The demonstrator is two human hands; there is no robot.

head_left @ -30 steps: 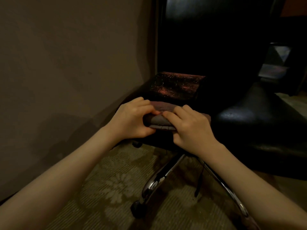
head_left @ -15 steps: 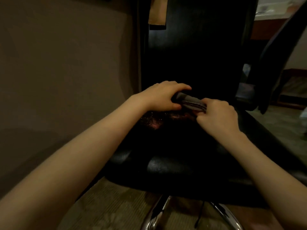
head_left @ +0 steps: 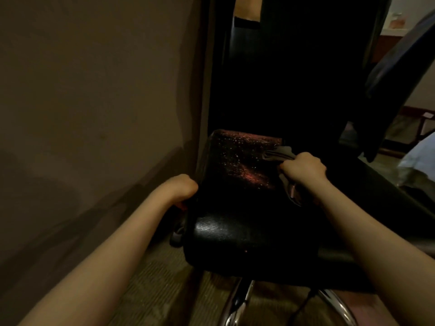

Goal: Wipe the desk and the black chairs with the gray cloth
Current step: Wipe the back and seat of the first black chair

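Arms come up from the bottom of the head view, and we look down along them at a black chair [head_left: 247, 215]. The left arm [head_left: 106, 255] and the right arm [head_left: 367, 243] are both bare.

We see the left hand [head_left: 181, 188] at the left edge of the seat [head_left: 235, 236]. Its fingers curl over that edge and hold it. We cannot see the tips, because they go down behind the seat.

The right hand [head_left: 303, 167] is farther back, on top of the seat and near the back [head_left: 294, 78] of the chair. It is closed in a fist round the gray cloth [head_left: 276, 155]. One bunched end of the cloth sticks out to the left of the fist and lies on the seat. Another end hangs out under the fist, on our side. The two hands are well apart.

The seat is shiny at the front. Small red specks [head_left: 240, 165] glitter on it between the hands. The back is tall and very dark, and we cannot make out much on it.

Under the seat we see shiny metal legs [head_left: 235, 307]. They stand on a carpet [head_left: 153, 290] with a faint pattern. A plain brown wall [head_left: 94, 90] is on the left, just beside the chair.

On the right a dark shape [head_left: 400, 67] leans across the top corner. We cannot tell what it is. A pale thing [head_left: 421, 154] shows at the right edge, too blurry to name.
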